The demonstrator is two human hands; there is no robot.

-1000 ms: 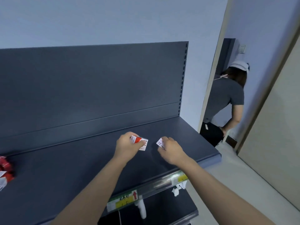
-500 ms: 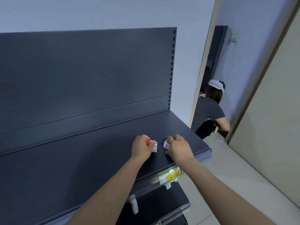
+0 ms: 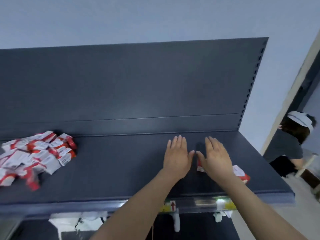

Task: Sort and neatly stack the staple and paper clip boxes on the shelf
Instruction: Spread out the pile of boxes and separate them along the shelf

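Head view: left hand (image 3: 176, 156), right hand (image 3: 215, 157) flat, palms down, fingers straight, gripping nothing; right hand over boxes (image 3: 241, 174).

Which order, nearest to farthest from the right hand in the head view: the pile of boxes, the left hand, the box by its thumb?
1. Box by the thumb: partly under the right hand.
2. Left hand: just to its left.
3. Pile of boxes: far left of the shelf.

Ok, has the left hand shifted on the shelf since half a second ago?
Yes. The left hand has gone away from the front edge of the shelf toward the back panel, fingers now straight and holding no box.
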